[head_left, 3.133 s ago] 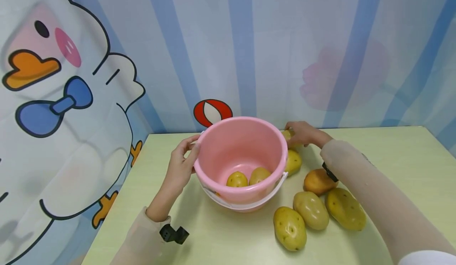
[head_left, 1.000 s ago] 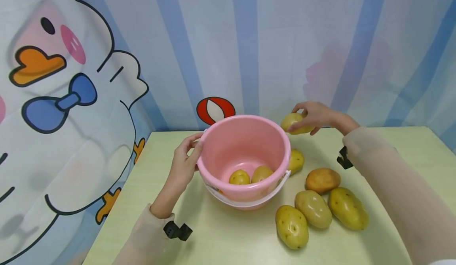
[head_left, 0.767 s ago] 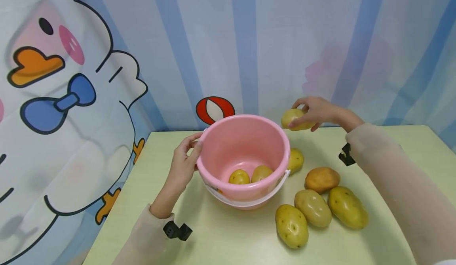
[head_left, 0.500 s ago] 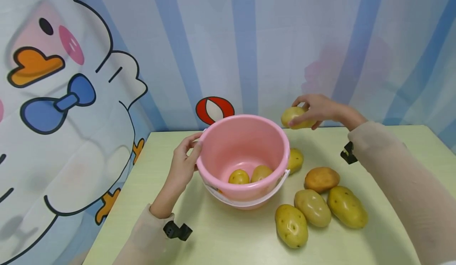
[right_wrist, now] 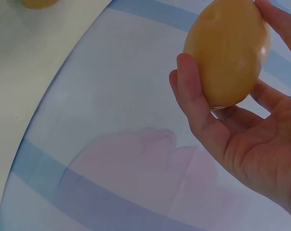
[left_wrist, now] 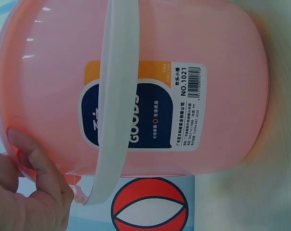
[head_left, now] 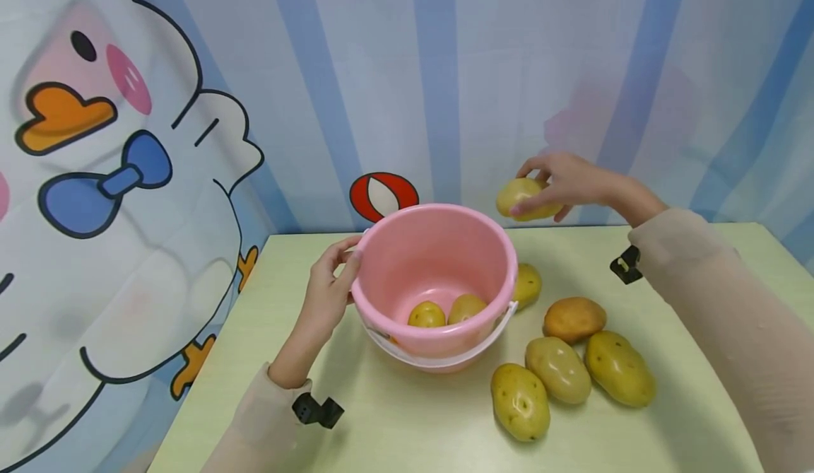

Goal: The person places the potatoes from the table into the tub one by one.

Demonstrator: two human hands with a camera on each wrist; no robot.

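A pink bucket (head_left: 439,247) with a white handle (head_left: 439,360) stands on the table, two potatoes (head_left: 467,308) visible inside it. My left hand (head_left: 327,285) grips the bucket's left rim; in the left wrist view the fingers curl at the rim beside the handle's end. Up at the back right, my right hand (head_left: 572,183) pinches a pale yellow potato (head_left: 518,196) between thumb and fingers. That potato hangs above the table, a little right of the bucket's far rim. The right wrist view shows the same potato (right_wrist: 227,53) held at its sides by the fingers.
Right of the bucket, one potato (head_left: 528,285) lies partly hidden behind its wall. Several more lie nearer on the table (head_left: 394,430): a brownish one (head_left: 575,319) and yellow ones (head_left: 520,402). A printed backdrop (head_left: 483,91) rises along the table's back edge.
My right hand has lifted the potato from the table behind the bucket's right side and keeps rising slightly. My left hand and the bucket stay in place.
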